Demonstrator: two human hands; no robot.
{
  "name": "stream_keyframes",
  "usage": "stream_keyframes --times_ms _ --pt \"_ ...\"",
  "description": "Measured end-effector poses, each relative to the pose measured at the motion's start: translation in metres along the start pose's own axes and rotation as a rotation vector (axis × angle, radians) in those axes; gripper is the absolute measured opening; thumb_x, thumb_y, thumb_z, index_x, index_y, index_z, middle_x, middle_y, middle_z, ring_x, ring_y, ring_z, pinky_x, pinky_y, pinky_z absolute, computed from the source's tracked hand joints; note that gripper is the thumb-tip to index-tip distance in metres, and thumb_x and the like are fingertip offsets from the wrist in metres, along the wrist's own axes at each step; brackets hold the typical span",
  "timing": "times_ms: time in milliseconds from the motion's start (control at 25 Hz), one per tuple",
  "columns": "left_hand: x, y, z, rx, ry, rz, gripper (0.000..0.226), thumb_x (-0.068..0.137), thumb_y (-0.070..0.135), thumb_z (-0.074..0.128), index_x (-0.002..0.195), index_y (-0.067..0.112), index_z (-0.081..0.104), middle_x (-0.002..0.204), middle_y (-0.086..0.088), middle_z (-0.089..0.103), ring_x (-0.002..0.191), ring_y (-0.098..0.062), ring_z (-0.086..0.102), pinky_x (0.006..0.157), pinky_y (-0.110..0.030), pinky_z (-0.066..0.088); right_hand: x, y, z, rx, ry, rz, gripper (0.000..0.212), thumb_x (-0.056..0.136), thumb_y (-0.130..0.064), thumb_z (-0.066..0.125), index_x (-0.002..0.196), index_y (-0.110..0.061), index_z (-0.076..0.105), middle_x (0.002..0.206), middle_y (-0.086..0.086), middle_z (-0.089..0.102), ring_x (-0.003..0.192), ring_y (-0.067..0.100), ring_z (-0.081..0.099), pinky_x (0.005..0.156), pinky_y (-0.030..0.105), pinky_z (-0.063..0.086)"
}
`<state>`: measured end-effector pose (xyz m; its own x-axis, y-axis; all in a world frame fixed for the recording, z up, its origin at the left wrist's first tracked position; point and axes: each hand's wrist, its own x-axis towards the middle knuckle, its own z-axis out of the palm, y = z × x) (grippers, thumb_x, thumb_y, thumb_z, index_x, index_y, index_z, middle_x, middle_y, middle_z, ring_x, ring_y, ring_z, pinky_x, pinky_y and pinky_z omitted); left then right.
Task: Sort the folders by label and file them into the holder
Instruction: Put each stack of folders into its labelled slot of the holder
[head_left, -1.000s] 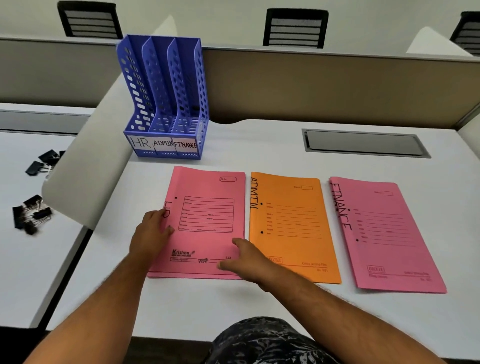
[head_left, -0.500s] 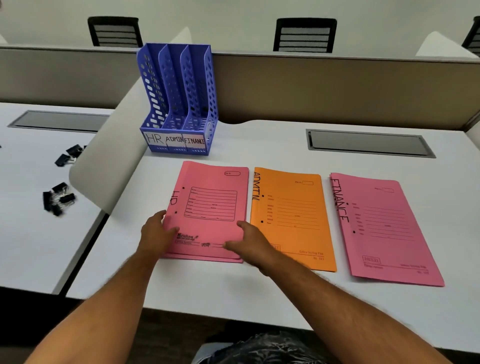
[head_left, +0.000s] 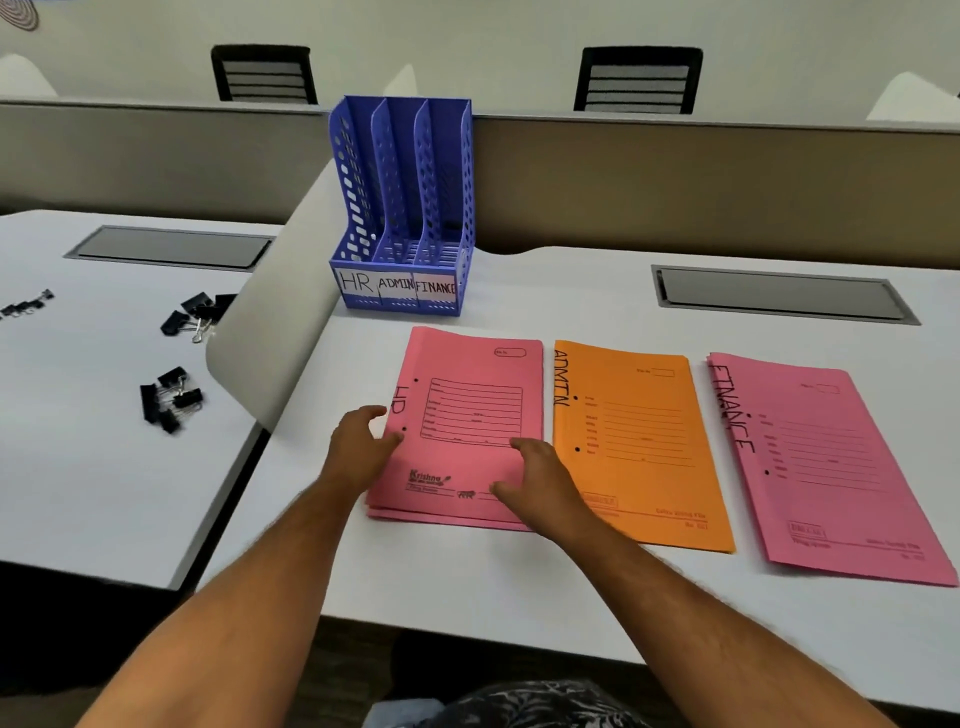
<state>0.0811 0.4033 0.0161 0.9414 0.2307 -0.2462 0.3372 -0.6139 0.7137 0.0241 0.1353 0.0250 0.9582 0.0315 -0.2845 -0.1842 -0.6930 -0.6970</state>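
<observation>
Folders lie in a row on the white desk (head_left: 519, 597) in the head view, the only one. At the left is the HR folder (head_left: 467, 426), pink, with more pink edges showing under its near end, so it tops a small stack. Beside it, edges nearly touching, is the orange ADMIN folder (head_left: 639, 447), and a little apart to the right the pink FINANCE folder (head_left: 831, 467).

Both hands are on the HR folder. The left hand (head_left: 358, 447) is at its left edge beside the written label, fingers curled round the edge with the thumb on top; how far they reach under cannot be told. The right hand (head_left: 540, 478) rests on the folder's near right part, close to the ADMIN folder, fingers loosely bent and slightly apart, tips on the cover, thumb pointing left along the near end. It does not plainly pinch anything.

Beyond the folders stands the blue holder (head_left: 405, 208), upright at the desk's far left, with three slots marked HR, ADMIN and FINANCE from left to right on white labels. Nothing shows in the slots.

On the next desk (head_left: 78, 467) to the left lie black binder clips (head_left: 169, 397) in loose clusters. A grey partition (head_left: 675, 182) runs behind the desks, with black chair backs (head_left: 639, 78) above it. A grey cable hatch (head_left: 779, 293) is set in the desk on the right.
</observation>
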Motion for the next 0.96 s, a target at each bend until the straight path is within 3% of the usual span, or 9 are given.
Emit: stream_keyframes --times_ms 200,360,520,720,840,960 --pt "0.046 -0.002 -0.015 -0.062 -0.122 -0.038 0.065 0.099 0.023 0.076 0.157 0.011 0.048 0.154 -0.012 0.057 0.140 -0.033 0.057 0.118 -0.052 0.047 0.020 -0.016 0.025 -0.126 0.077 0.069 0.075 0.090 -0.035 0.077 0.154 -0.015 0.045 0.157 0.007 0.044 0.142 0.026 0.045 0.115 0.036 0.039" --pt "0.066 0.001 -0.014 -0.183 -0.240 -0.088 0.062 0.099 0.019 0.074 0.155 0.010 0.048 0.130 -0.010 0.070 0.121 -0.031 0.068 0.108 -0.053 0.056 0.023 -0.016 0.038 -0.187 0.119 0.121 0.065 0.084 -0.037 0.079 0.141 -0.014 0.057 0.147 0.003 0.051 0.131 0.022 0.051 0.112 0.034 0.042" --pt "0.068 0.002 -0.006 -0.235 -0.216 -0.036 0.042 0.099 0.019 0.071 0.140 0.015 0.063 0.105 0.002 0.072 0.098 -0.018 0.073 0.096 -0.045 0.063 0.027 -0.016 0.041 -0.174 0.140 0.161 0.065 0.084 -0.038 0.079 0.141 -0.015 0.060 0.152 0.001 0.047 0.134 0.021 0.050 0.115 0.033 0.039" --pt "0.072 0.012 -0.003 -0.327 -0.213 -0.064 0.020 0.103 0.021 0.064 0.120 0.013 0.071 0.115 -0.007 0.077 0.106 -0.026 0.075 0.097 -0.044 0.061 0.031 -0.020 0.042 -0.177 0.141 0.165 0.063 0.085 -0.041 0.078 0.141 -0.017 0.060 0.150 -0.001 0.047 0.133 0.019 0.049 0.113 0.031 0.040" --pt "0.071 0.015 -0.008 -0.419 -0.330 -0.057 0.020 0.108 0.022 0.059 0.127 0.014 0.062 0.122 -0.010 0.075 0.107 -0.027 0.075 0.095 -0.046 0.063 0.034 -0.023 0.047 -0.132 0.133 0.157 0.062 0.087 -0.043 0.078 0.141 -0.021 0.058 0.150 -0.003 0.046 0.132 0.016 0.049 0.108 0.030 0.044" --pt "0.066 0.023 -0.020 -0.491 -0.329 0.023 0.024 0.109 0.024 0.059 0.132 0.016 0.060 0.121 -0.009 0.077 0.101 -0.020 0.078 0.086 -0.037 0.067 0.037 -0.033 0.050 -0.054 0.144 0.123 0.065 0.086 -0.042 0.082 0.142 -0.021 0.058 0.151 -0.004 0.044 0.135 0.015 0.047 0.108 0.026 0.037"
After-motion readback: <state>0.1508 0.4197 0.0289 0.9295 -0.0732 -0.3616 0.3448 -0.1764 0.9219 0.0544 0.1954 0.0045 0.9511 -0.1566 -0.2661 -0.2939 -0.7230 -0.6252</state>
